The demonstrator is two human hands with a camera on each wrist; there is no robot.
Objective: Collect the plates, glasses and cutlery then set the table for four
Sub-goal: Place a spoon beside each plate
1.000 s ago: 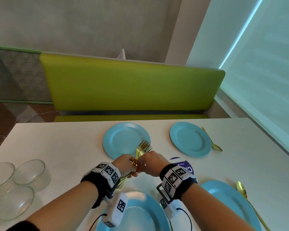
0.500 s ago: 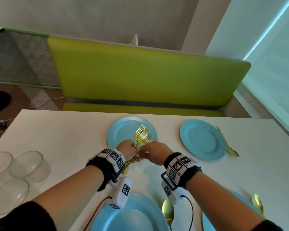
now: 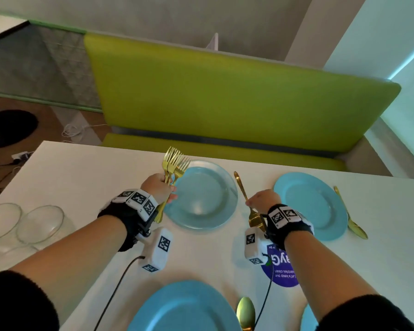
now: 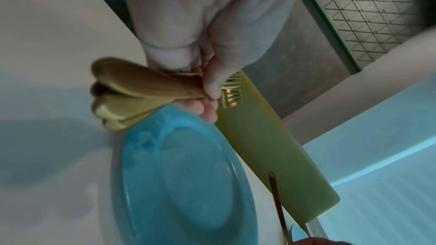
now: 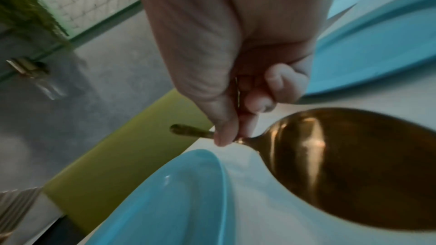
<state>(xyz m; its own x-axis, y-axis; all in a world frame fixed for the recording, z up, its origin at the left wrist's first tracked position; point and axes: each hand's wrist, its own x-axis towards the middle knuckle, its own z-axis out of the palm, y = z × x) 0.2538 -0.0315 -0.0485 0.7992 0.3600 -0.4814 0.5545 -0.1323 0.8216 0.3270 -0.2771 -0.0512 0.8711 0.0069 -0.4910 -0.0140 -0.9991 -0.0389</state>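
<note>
My left hand (image 3: 159, 188) grips a bundle of gold forks (image 3: 175, 161), tines up, at the left rim of the far left blue plate (image 3: 201, 194); the fork handles (image 4: 127, 98) fan out below the fist. My right hand (image 3: 262, 200) pinches a gold spoon (image 3: 242, 187) by its handle, between that plate and the far right blue plate (image 3: 313, 206). Its bowl (image 5: 342, 167) points back toward me, close over the table. Another gold spoon (image 3: 350, 216) lies right of the far right plate. A near plate (image 3: 184, 306) has a spoon (image 3: 246, 311) beside it.
Several clear glass bowls (image 3: 41, 224) stand at the table's left edge. A purple round sticker (image 3: 281, 266) sits on the white table (image 3: 93, 177). A green bench (image 3: 225, 96) runs along the far side. Part of another blue plate (image 3: 308, 318) shows at the bottom right.
My hands have parted: the left carried the forks to the far left plate's left rim, and the right drew one spoon out to that plate's right side.
</note>
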